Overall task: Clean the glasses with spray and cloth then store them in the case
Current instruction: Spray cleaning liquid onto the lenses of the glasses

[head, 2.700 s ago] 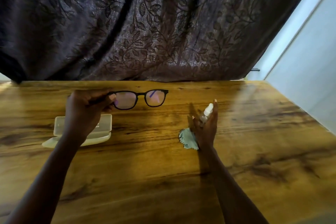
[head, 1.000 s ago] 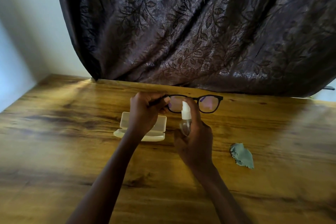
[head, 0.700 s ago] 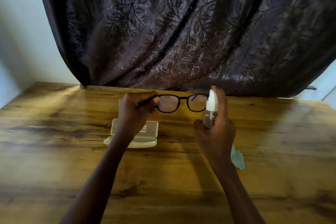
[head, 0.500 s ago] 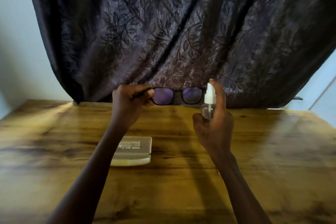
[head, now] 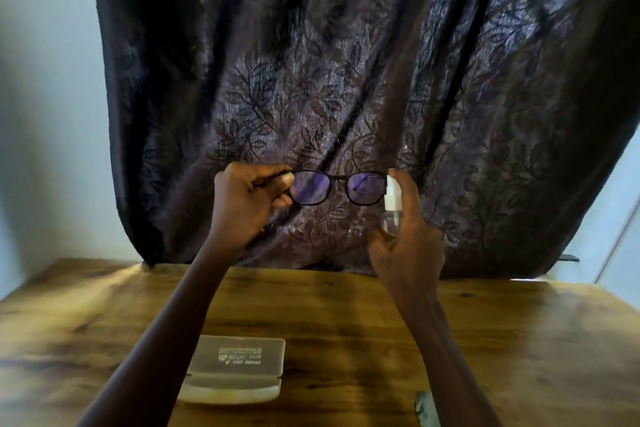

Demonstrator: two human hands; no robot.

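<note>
Black-framed glasses (head: pixel 337 188) are held up in front of the curtain, lenses facing me. My left hand (head: pixel 244 204) pinches them at their left end. My right hand (head: pixel 407 239) grips a small clear spray bottle (head: pixel 391 208) with a white nozzle, its forefinger on top of the nozzle, right beside the right lens. The pale glasses case (head: pixel 235 373) lies open on the wooden table (head: pixel 519 340) below my left forearm. A corner of the light green cloth (head: pixel 425 407) shows beside my right forearm; the rest is hidden.
A dark leaf-patterned curtain (head: pixel 346 80) hangs behind the table's far edge. Pale walls stand at the left and right.
Both hands have risen from just above the table to in front of the curtain, carrying the glasses and the spray bottle. The bottle went from the left lens to the right.
</note>
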